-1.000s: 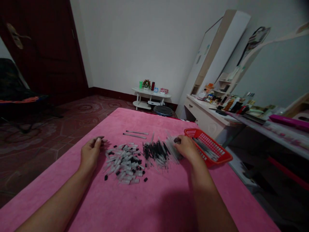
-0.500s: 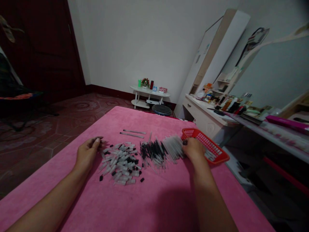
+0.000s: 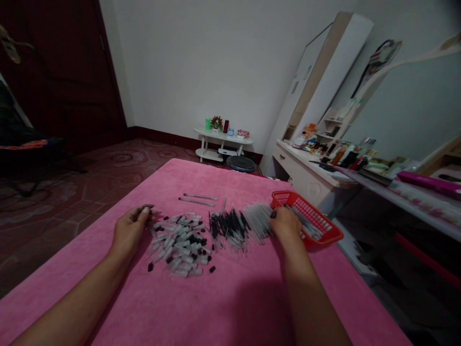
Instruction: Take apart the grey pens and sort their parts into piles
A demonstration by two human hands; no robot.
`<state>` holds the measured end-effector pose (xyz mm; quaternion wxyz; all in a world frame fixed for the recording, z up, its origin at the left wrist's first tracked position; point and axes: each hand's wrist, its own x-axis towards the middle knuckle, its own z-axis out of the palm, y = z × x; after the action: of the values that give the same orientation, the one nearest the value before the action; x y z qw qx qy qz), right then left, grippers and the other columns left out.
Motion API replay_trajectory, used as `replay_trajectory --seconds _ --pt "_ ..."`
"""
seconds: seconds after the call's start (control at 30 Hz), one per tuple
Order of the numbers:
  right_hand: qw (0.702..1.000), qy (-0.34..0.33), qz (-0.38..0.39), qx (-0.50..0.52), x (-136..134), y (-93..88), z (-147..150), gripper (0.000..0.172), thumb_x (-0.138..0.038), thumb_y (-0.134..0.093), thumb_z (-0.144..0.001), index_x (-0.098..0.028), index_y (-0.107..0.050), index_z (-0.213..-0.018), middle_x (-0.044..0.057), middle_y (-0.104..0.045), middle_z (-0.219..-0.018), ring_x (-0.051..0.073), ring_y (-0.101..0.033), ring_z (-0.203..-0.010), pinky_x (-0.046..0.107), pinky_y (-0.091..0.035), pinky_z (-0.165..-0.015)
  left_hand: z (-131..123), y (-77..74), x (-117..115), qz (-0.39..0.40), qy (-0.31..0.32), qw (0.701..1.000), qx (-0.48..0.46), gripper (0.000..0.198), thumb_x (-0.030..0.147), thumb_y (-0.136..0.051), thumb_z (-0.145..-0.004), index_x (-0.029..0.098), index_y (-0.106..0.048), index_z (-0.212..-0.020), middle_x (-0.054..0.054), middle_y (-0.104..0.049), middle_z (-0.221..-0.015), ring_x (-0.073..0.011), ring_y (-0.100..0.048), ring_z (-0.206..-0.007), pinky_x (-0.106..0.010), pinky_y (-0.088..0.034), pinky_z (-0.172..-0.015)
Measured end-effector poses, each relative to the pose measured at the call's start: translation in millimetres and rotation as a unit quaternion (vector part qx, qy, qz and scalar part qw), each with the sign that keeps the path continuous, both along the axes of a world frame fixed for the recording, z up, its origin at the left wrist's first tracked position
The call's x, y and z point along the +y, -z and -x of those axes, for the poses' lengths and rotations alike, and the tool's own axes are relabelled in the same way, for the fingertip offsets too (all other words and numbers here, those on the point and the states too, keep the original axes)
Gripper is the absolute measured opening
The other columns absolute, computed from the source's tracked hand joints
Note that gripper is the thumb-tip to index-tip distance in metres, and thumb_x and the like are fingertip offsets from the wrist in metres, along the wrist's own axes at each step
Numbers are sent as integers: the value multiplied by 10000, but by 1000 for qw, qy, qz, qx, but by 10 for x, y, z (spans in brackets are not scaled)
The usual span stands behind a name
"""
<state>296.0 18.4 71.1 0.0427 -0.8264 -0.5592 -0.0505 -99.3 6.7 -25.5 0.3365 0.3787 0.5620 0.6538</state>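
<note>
A pile of clear and black pen caps (image 3: pixel 183 247) lies on the pink cloth. Right of it is a bundle of dark-tipped refills (image 3: pixel 228 226), then a stack of clear pen barrels (image 3: pixel 258 221). My right hand (image 3: pixel 285 222) has its fingers bent together at the right end of the barrels; what they hold, if anything, is too small to make out. My left hand (image 3: pixel 134 225) rests left of the caps, fingers loosely apart and holding nothing visible. Two assembled pens (image 3: pixel 198 199) lie behind the caps.
A red plastic basket (image 3: pixel 329 235) with several pens in it stands right beside my right hand. The pink-covered table (image 3: pixel 216 298) fills the foreground. Farther right is a white dresser (image 3: pixel 302 168) crowded with bottles. A low white stand (image 3: pixel 212 137) is by the back wall.
My right hand has shifted slightly left, uncovering more of the pens in the basket. My left hand has stayed nearly still.
</note>
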Motion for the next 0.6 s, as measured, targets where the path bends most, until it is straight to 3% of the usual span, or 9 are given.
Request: replay_trajectory --seconds 0.17,0.27,0.5,0.6 --pt "1000 -9 -3 0 -17 -42 70 248 -242 -591 -754 -169 -722 -951 155 -709 -969 280 -663 -919 318 -465 -709 -3 20 15 -9 -1 1000 -15 363 387 -666 -708 155 -666 -987 -68 -692 -844 -136 -623 -661 -220 -506 -571" --pt "998 -64 -27 3 -37 -15 220 241 -290 -590 -771 -180 -716 -945 134 -712 -966 267 -657 -930 304 -448 -716 -6 44 39 -12 -5 999 -29 351 394 -657 -716 159 -662 -978 -56 -686 -832 -132 -626 -664 -222 -507 -587" --pt "966 -242 -65 59 61 276 876 195 -288 -547 -829 -227 -688 -948 56 -705 -995 191 -637 -937 250 -413 -730 2 96 77 -19 -1 999 -29 374 420 -656 -723 161 -657 -992 -59 -682 -830 -143 -630 -646 -248 -508 -569" --pt "967 -246 -52 46 250 347 1106 232 -241 -518 -845 -226 -662 -1026 64 -692 -1049 196 -612 -1016 259 -411 -796 9 103 88 -26 -1 999 -27 367 415 -645 -735 154 -653 -992 -59 -677 -827 -143 -630 -644 -251 -505 -573"
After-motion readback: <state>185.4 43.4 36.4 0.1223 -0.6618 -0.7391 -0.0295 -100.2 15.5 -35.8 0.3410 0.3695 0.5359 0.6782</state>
